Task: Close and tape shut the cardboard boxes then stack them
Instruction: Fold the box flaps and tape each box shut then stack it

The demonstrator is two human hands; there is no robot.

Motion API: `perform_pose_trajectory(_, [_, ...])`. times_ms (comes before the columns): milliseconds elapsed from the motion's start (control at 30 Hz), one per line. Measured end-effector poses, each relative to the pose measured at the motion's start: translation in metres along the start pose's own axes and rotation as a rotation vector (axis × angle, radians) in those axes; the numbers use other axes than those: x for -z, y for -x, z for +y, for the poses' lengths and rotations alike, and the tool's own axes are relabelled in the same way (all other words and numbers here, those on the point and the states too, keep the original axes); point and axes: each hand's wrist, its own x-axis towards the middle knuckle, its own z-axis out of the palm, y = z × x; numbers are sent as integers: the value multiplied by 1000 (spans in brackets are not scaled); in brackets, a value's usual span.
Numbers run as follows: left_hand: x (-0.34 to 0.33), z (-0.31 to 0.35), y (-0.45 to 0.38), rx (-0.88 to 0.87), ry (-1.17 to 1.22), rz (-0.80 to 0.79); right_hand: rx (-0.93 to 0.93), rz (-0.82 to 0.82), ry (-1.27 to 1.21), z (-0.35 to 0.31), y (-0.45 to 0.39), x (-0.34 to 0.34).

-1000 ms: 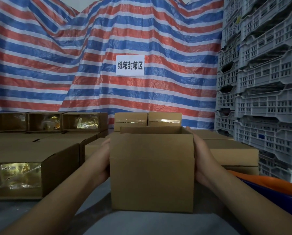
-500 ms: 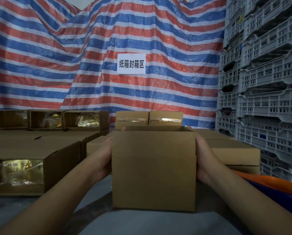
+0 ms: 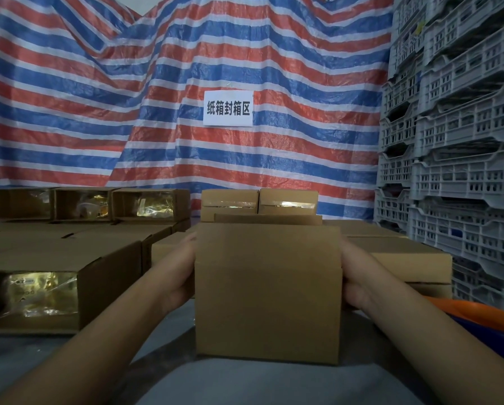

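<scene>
A brown cardboard box (image 3: 267, 290) stands on the grey table right in front of me, its near flap upright and its top open. My left hand (image 3: 178, 274) holds the box's left side, and my right hand (image 3: 359, 276) holds its right side. The fingers of both hands reach round behind the box and are mostly hidden. Two taped boxes (image 3: 259, 201) sit behind it, side by side.
Open boxes with shiny gold packets inside lie on their sides at the left (image 3: 37, 290) and back left (image 3: 92, 203). Closed boxes (image 3: 402, 258) sit at the right. Grey plastic crates (image 3: 464, 159) are stacked along the right wall. An orange and blue basin (image 3: 484, 317) lies at lower right.
The near flap of the box has come up a little higher and the box sits squarer to me. Both hands stay on its sides.
</scene>
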Motion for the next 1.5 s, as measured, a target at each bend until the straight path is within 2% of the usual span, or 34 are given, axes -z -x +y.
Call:
perform_pose_trajectory(167, [1,9,2,55,33,-34,-11,-2,-28,0,-2,2])
perform_pose_trajectory(367, [4,16,10,19,50,-253,-22,18,-93,1,-3,6])
perform_pose_trajectory(433, [5,15,10,21,62,-275,-29,24,-100,1,-4,8])
perform_pose_trajectory(733, [-1,12,7,30,-74,-73,-18,-13,-136,2,-8,11])
perform_pose_trajectory(900, [0,12,5,29,-194,-39,-61,-3,-184,3,-9,12])
perform_pose_trajectory(1000, [0,11,5,31,-183,-16,-57,11,-228,1,-9,13])
perform_pose_trajectory(1167, [1,10,4,15,-150,8,-9,-107,-112,1,-8,17])
perform_pose_trajectory(1367, [3,7,1,-112,-52,66,2,-155,3,-2,-10,21])
perform_pose_trajectory(1500, [6,6,0,-134,-36,35,15,-161,11,-1,-10,21])
